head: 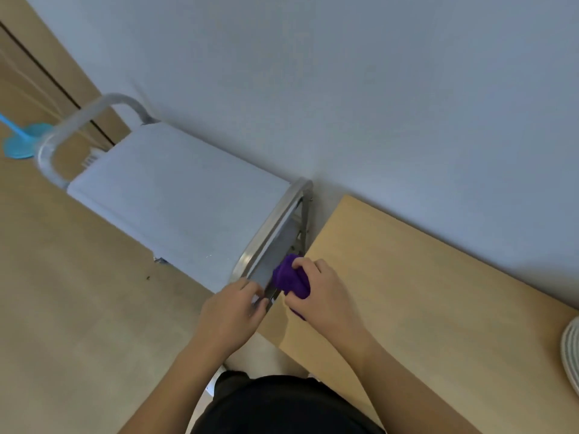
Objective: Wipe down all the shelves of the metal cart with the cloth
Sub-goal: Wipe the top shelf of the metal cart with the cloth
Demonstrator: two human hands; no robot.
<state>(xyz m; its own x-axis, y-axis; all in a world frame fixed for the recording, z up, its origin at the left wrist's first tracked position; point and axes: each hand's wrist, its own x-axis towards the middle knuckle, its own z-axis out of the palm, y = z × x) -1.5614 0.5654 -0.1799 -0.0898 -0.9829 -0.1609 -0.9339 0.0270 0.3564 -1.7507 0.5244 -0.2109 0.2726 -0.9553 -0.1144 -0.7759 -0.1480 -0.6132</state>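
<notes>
Metal cart (175, 195) stands along the wall, its long axis running from 4 o'clock, near the person, to 10 o'clock, away from them. Its near end is close to the middle of the view, and its body stretches off toward 10 o'clock.

Nearest, at 6 o'clock, is the person's black clothing (282, 405), with 2 bare forearms reaching forward from it. The left hand (232, 311) has its fingers curled round the lower end of the near handle (272, 227), at the cart's near corner, gripping the metal. The right hand (326, 296), just to its 3 o'clock side, is closed tight on a bunched purple cloth (289, 278), with the thumb on top. The cloth sits against the cart's near end, under the handle bar, in the gap between cart and wooden table (407, 292). Whether it touches a lower shelf cannot be told.

The table lies at 4 o'clock, its edge just beside the cart, and a stack of pale plates (571, 355) shows at the far right edge.

Beyond the hands, the flat top shelf (156, 183) is bare and pale. At its far end rises the far handle (78, 126), a rounded metal hoop. Past that, at 9 o'clock on the floor (62, 292), lies a blue tool (18, 139), too blurred to name. The wall (344, 89) fills the upper view.
</notes>
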